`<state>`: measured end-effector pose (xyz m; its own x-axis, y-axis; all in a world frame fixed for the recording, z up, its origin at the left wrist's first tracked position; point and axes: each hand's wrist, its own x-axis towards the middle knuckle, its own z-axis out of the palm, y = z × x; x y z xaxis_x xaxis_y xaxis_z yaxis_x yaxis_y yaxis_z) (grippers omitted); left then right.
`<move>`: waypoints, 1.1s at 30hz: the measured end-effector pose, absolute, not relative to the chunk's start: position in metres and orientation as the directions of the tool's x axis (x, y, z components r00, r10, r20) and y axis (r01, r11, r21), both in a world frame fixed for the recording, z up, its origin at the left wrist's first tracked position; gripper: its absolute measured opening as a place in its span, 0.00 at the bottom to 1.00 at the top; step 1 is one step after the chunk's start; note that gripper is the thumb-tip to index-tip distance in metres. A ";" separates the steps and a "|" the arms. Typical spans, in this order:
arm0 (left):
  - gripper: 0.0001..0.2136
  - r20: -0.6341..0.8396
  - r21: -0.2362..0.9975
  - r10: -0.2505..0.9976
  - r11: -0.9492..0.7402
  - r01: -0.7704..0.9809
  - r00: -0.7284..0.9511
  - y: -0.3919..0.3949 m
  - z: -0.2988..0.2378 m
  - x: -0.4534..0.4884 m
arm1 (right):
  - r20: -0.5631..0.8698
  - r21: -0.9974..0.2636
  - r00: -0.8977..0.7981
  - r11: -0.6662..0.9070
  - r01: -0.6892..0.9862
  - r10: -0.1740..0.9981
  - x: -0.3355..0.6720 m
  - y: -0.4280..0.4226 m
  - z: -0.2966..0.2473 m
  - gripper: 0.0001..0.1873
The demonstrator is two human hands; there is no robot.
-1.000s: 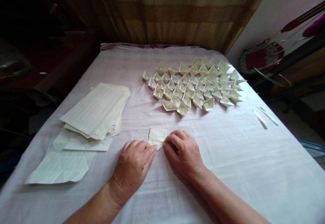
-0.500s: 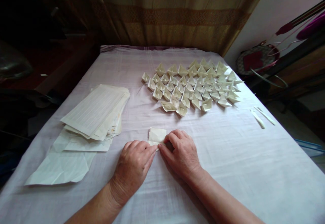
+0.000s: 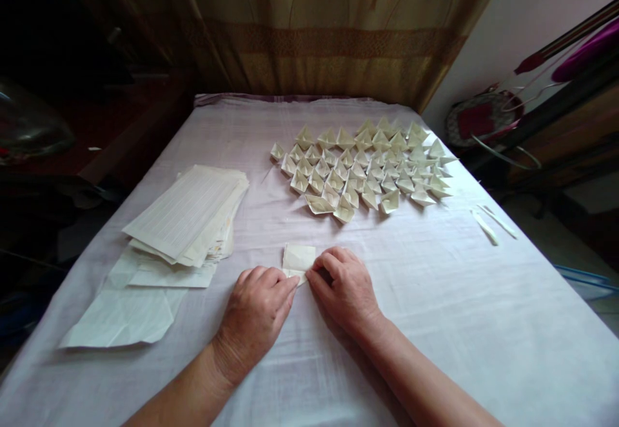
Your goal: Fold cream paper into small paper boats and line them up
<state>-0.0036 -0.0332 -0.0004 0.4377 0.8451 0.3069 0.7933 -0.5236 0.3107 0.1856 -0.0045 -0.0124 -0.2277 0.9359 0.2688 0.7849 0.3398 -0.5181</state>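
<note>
A small folded square of cream paper [image 3: 298, 258] lies on the white cloth near the front middle. My left hand [image 3: 256, 311] rests knuckles up, its fingertips pinching the paper's near edge. My right hand [image 3: 344, 288] is curled beside it, fingers pressed together on the paper's right corner. Both hands meet at the same near corner of the paper.
Several folded paper boats [image 3: 367, 166] are clustered at the far right of the cloth-covered table [image 3: 459, 324]. A stack of lined paper sheets [image 3: 186, 214] lies at the left, over a larger loose sheet [image 3: 120, 317]. Two paper strips [image 3: 489, 224] lie near the right edge. A curtain hangs behind.
My right fingers have slid slightly left along the paper's near edge toward my left fingertips. The view has tilted down a little.
</note>
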 end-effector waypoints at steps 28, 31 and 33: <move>0.21 0.168 -0.018 0.786 -0.601 0.799 0.595 -0.049 0.006 -0.021 | 0.297 -0.470 -0.216 0.340 0.815 0.930 0.184 -0.005 -0.015 0.05; 0.21 0.140 -0.036 0.784 -0.607 0.794 0.605 -0.053 0.009 -0.027 | 0.298 -0.460 -0.219 0.341 0.820 0.929 0.184 -0.005 -0.016 0.05; 0.20 0.116 -0.051 0.787 -0.605 0.795 0.606 -0.055 0.011 -0.031 | 0.304 -0.457 -0.221 0.345 0.820 0.927 0.184 -0.004 -0.016 0.05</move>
<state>-0.0307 -0.0555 0.0106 0.6065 0.7866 0.1157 0.7945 -0.6051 -0.0507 0.1843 -0.0042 -0.0158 -0.2208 0.9267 0.3041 0.8196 0.3453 -0.4572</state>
